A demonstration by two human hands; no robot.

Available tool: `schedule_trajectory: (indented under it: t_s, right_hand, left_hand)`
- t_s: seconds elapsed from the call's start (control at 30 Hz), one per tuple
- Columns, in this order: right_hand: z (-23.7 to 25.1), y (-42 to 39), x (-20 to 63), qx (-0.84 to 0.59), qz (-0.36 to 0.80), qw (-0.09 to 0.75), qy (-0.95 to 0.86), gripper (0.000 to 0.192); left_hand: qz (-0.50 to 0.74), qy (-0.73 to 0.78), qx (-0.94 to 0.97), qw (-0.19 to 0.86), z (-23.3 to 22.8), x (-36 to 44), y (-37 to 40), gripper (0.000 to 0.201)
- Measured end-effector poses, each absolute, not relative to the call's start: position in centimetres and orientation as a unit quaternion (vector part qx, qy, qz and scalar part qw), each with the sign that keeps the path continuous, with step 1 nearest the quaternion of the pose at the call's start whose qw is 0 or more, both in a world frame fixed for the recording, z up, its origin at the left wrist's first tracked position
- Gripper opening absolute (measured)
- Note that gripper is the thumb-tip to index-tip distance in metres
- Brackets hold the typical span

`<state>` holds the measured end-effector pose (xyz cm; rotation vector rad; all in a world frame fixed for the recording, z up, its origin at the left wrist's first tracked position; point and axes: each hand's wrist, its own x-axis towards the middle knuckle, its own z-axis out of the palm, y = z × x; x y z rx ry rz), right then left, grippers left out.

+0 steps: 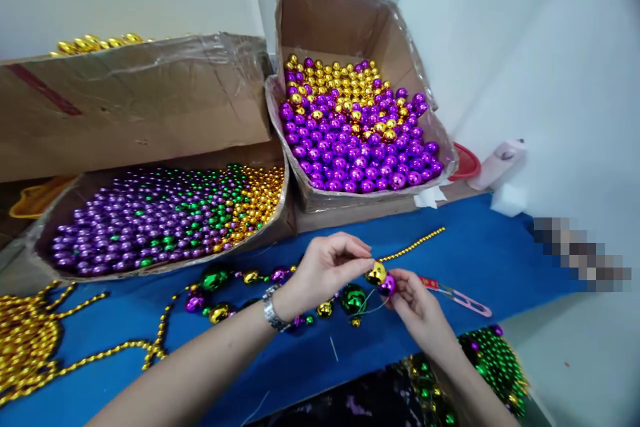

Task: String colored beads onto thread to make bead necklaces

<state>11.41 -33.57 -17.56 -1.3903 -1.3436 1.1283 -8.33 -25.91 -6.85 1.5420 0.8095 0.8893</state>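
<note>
A gold bead (376, 272) and a purple bead (387, 285) sit side by side, seemingly touching, held up over the front part of the blue bench (505, 233). The left hand (315, 275), with a metal watch (273, 309) at its wrist, has its thumb and forefinger nearly closed, pinching the gold bead between their tips. The right hand (420, 310) has its fingers drawn in around the purple bead, gripping it from the other side; a thin pale thread (373, 310) loops out near these fingers. Below and left of the beads, a large green bead (353, 299) lies among a strand of mixed beads (219, 312), partly hidden by the left forearm. Behind the hands a short gold bead string (415, 245) slants away, and just beyond the right hand lies a pink-handled tool (473, 303). Farther left, a heap of gold bead strings (27, 340) spreads over the bench. At the back stand two cardboard boxes: the left box (150, 103) holds small purple, green and gold beads, the right box (330, 17) larger purple and gold ones. Beside the right box shows a red rim (466, 161)
</note>
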Motion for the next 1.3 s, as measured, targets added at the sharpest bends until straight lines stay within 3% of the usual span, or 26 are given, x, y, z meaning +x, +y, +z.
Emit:
schedule_trajectory:
  t_s: [0.13,0.3,0.67,0.83,0.93,1.1,1.2,1.3]
  right_hand:
    - [-18.5,-34.7,11.8,-0.568,0.44,0.423,-0.552,0.03]
    - [-17.7,-35.2,13.1,-0.609,0.303,0.343,-0.648,0.031]
    - [-12.2,-34.0,12.3,-0.566,0.212,0.396,-0.692,0.02]
    - [-13.2,-34.1,12.8,-0.58,0.199,0.379,-0.693,0.019]
    - [-13.5,-34.2,13.2,-0.601,0.25,0.4,-0.646,0.019]
    - [-12.9,-34.3,12.6,-0.584,0.313,0.435,-0.609,0.022]
    - [-12.5,-34.1,13.1,-0.577,0.356,0.506,-0.533,0.023]
    - [-12.4,-33.6,14.9,-0.558,0.374,0.598,-0.437,0.025]
  left_hand:
    - [0.346,0.302,0.721,0.518,-7.5,-6.4,-26.8,0.011]
    - [0.33,0.27,0.762,0.487,-6.3,-5.4,-26.8,0.011]
    - [0.418,0.267,0.726,0.477,-3.0,-4.1,-25.8,0.007]
    - [0.45,0.318,0.677,0.488,-6.0,-4.3,-27.5,0.018]
    - [0.378,0.311,0.757,0.433,-8.9,-4.2,-28.7,0.04]
    - [0.195,0.248,0.882,0.35,-12.1,-3.4,-28.9,0.034]
    - [0.094,0.263,0.926,0.254,-13.9,-3.6,-28.9,0.055]
    - [0.015,0.321,0.933,0.162,-15.3,-4.9,-29.5,0.053]
